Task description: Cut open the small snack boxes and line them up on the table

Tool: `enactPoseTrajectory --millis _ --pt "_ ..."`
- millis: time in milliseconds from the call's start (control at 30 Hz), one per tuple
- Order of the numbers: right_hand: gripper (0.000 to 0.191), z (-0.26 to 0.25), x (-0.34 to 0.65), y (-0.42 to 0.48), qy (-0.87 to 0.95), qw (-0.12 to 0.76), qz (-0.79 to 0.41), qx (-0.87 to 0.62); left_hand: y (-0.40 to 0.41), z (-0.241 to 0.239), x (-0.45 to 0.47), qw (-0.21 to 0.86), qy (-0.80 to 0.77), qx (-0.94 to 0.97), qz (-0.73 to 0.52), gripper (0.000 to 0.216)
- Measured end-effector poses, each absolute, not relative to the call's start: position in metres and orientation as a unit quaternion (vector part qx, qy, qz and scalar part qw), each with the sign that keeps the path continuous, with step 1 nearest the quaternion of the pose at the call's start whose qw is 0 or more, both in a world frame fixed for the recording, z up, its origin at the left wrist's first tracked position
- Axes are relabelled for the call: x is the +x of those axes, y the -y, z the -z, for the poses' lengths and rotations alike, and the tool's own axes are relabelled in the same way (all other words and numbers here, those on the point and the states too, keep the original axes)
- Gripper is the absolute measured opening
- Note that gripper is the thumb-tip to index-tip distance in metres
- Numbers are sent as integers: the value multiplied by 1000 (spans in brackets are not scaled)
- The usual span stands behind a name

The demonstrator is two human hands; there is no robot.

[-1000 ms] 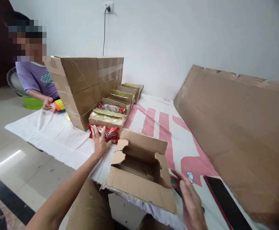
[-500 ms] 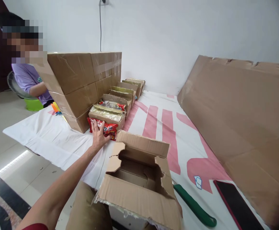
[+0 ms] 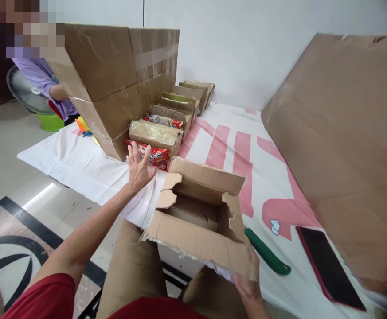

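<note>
My left hand is open with its fingers spread, just in front of a red snack packet. The packet leans against the nearest of several small cartons that stand in a row. At the table's front edge sits an opened cardboard box, its torn flaps folded outward and nothing visible inside. My right hand grips this box by its near right corner, with some fingers hidden behind the cardboard.
A wall of taped cartons rises at the left, with a person in a purple sleeve beyond it. A green-handled tool and a phone lie to the right. A large cardboard sheet leans there.
My left hand has come back from the red packet, its fingers now raised and spread. My right hand has come into view at the box's corner. The view has tipped downward.
</note>
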State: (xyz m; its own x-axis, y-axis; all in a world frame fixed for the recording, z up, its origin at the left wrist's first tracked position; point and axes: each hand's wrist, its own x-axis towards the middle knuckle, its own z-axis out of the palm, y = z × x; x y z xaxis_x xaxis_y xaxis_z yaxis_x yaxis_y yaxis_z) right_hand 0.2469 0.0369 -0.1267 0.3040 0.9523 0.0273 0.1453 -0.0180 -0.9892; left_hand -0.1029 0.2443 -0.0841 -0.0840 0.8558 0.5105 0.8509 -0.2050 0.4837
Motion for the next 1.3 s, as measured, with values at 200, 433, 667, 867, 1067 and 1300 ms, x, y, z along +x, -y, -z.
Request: enactPoseTrajectory --millis 200,433,667,867,1067,1300 --pt "75 93 264 -15 516 488 -409 -573 -131 80 -127 189 -491 787 -323 83" --pt "101 80 259 -38 614 451 -334 -556 -85 68 -84 369 -431 696 -439 95" --pt "51 66 186 -73 555 482 -353 -579 -107 52 -88 394 -510 468 -605 48" --pt "42 60 91 -142 627 481 -387 -476 -141 50 -166 257 -550 432 -667 30" --pt "47 116 57 -171 609 541 -353 -461 -180 76 -183 213 -534 401 -713 40" --pt "52 147 62 -163 605 507 -387 -477 -183 72 -188 227 -497 336 -767 49"
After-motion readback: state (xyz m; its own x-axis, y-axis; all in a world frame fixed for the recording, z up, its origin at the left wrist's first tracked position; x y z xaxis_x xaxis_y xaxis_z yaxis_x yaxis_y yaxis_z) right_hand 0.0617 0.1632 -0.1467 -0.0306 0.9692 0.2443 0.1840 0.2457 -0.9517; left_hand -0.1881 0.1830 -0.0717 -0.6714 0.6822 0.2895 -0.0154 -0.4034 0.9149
